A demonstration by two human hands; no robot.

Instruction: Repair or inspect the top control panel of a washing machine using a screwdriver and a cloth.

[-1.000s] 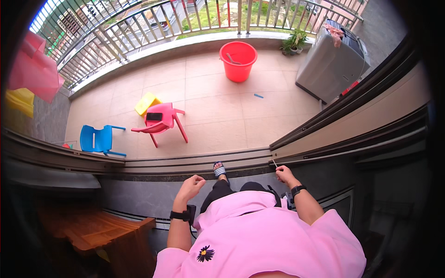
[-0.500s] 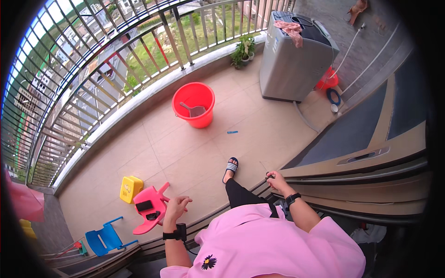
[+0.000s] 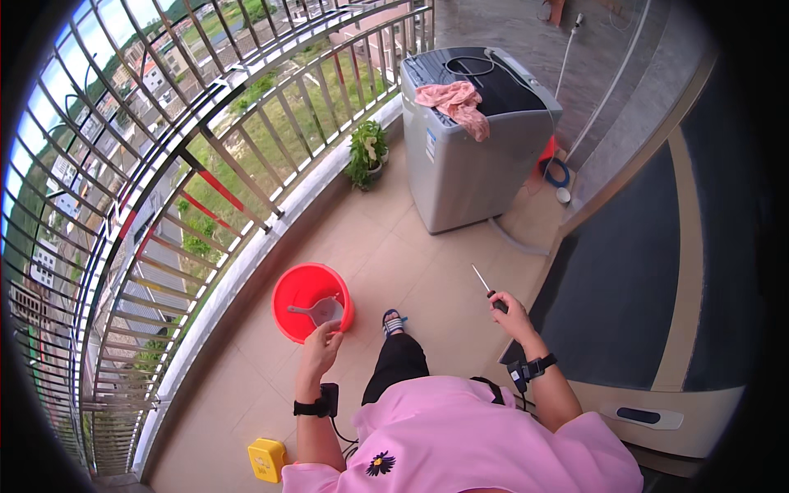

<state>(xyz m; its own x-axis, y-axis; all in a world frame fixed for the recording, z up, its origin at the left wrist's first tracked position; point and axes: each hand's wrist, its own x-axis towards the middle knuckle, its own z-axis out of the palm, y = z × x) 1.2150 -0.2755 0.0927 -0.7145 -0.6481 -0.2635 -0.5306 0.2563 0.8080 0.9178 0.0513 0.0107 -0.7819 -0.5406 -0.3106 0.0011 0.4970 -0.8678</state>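
Observation:
My right hand (image 3: pixel 511 315) is closed around the dark handle of a screwdriver (image 3: pixel 480 277), its thin metal shaft pointing up and to the left. Nothing shows in my left hand (image 3: pixel 320 349); its fingers are loosely bent and it appears over the near rim of a red bucket (image 3: pixel 283 304). Inside the bucket lies a grey scoop (image 3: pixel 327 310) with a handle, partly covered by my fingertips in this view. Ahead stands a grey washing machine (image 3: pixel 456 177) with a dark lid, and a pink cloth (image 3: pixel 456 103) hangs over its front edge.
A metal railing (image 3: pixel 197 135) curves along the left above a white ledge. By it stands a potted plant (image 3: pixel 366 156). A dark sliding door (image 3: pixel 625 271) is on the right. A drain hose (image 3: pixel 518 238) runs on the tiles, and a yellow box (image 3: pixel 267 460) sits at lower left.
I have stepped forward and turned right; the washing machine is nearer and the bucket now lies by my left hand. The screwdriver is raised into clearer view. The pink and blue chairs have left view.

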